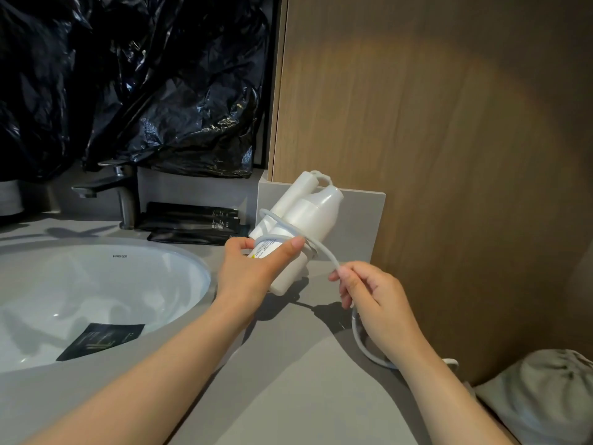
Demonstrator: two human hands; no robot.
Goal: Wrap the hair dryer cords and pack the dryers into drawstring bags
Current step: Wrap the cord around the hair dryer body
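1. The left hand is clamped around the folded dryer, thumb across its label, holding it tilted above the grey surface near the sink. Lifted like this, the body has free space all round, so the cord can pass around it.
2. Two or so loops of cord already circle the dryer's middle. The left thumb seems to press on them, probably to stop them slipping.
3. The right hand is closed on the cord just beside the dryer. It holds the stretch to the dryer taut, likely so the next loop lies snug.
4. Below the right hand the slack cord curves down onto the surface; its plug end is hidden behind the forearm.
5. A grey bag lies at the right edge, within reach, presumably waiting for the dryer. Whether it is already filled I cannot tell.
6. Wrapping looks partly done; bagging has not begun.
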